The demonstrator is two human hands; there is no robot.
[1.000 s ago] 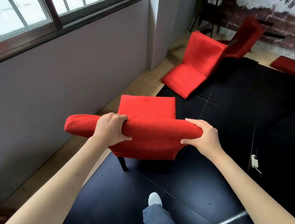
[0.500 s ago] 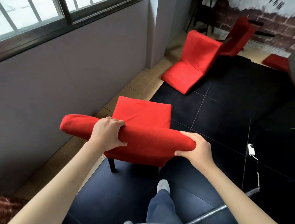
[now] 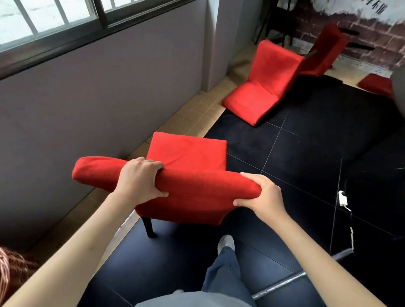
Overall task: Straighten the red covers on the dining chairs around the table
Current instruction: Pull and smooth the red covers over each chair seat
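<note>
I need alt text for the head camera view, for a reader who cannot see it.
A person's left hand and right hand grip the top of a red-covered chair back, above its seat. More red-covered chairs stand farther along a black floor, below a window.

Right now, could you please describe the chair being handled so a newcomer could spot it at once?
Start at the barred window and look down. The nearest chair stands below it. Unlike the other red chairs, both hands grip its backrest top: left hand, right hand.
</note>
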